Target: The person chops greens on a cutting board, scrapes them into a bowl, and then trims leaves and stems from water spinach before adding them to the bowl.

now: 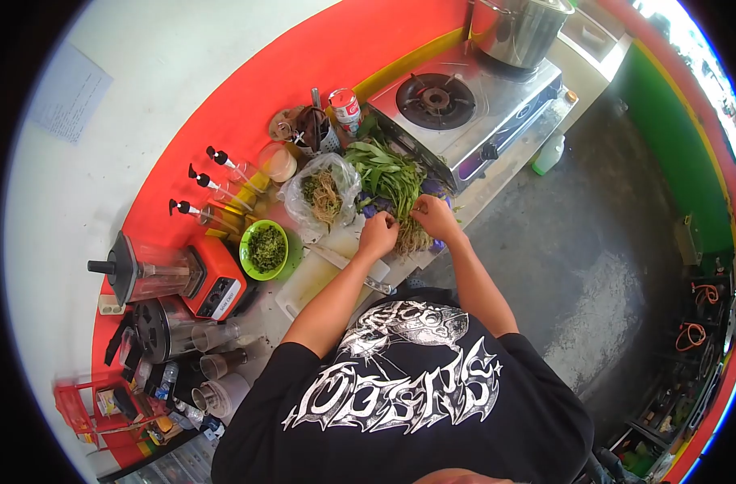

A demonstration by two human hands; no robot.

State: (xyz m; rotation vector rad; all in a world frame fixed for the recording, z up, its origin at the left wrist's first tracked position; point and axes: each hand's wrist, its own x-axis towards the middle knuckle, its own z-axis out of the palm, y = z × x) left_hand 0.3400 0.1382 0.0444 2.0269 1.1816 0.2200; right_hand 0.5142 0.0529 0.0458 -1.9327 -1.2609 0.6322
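A large bunch of leafy green herbs (pixel 388 173) with tangled pale roots (pixel 412 239) lies on the counter, partly over blue-purple wrapping (pixel 370 208). My left hand (pixel 378 235) is closed at the left side of the bunch, with its fingertips pinched together by the stems. Across from it, my right hand (pixel 434 216) has curled fingers closed on herb stems. What exactly lies between the left fingertips is too small to make out. Left of the bunch sits a clear plastic bag (pixel 356 179) holding root ends. A green bowl (pixel 245 256) contains small green leaves.
A knife (pixel 371 282) rests across a white cutting board (pixel 291 299) beneath my left forearm. Behind the herbs stand a gas stove (pixel 497 105), a steel pot (pixel 529 36) and a red can (pixel 345 107). An orange blender (pixel 215 278) and pump bottles (pixel 203 211) stand at left.
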